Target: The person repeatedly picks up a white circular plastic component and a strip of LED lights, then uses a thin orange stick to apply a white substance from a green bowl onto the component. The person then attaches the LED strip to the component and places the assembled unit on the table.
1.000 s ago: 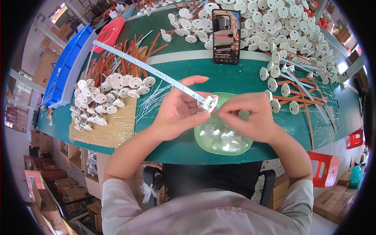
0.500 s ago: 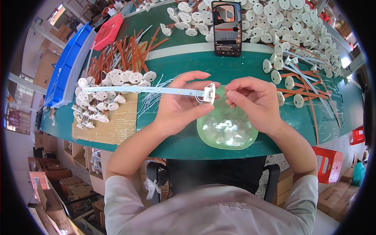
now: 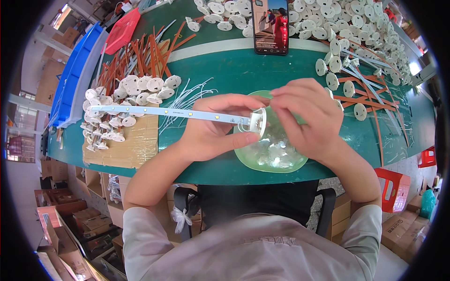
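Observation:
My left hand [image 3: 206, 126] is closed around a white round end cap [image 3: 258, 123], thumb at its lower edge. From that cap a pale LED strip [image 3: 178, 113] reaches out to the left, over the pile of capped pieces. Thin white wires loop where strip and cap meet. My right hand [image 3: 309, 119] is beside the cap, its fingertips pinched together close to my left fingertips; whatever is between them is hidden. Beneath both hands sits a light green bowl [image 3: 291, 167] holding small shiny clear pieces [image 3: 274, 152].
A phone [image 3: 271, 28] stands at the back. Capped strips [image 3: 136, 86] lie on cardboard [image 3: 136, 150] at left, near loose white wires [image 3: 187, 98]. White caps [image 3: 347, 23] heap up at far right. A blue bin [image 3: 77, 75] and red basket [image 3: 121, 33] are at far left.
My right hand has rotated, its fingertips rising to meet my left fingers above the cap. The cap has tilted and shifted slightly right. The whole view has moved a little.

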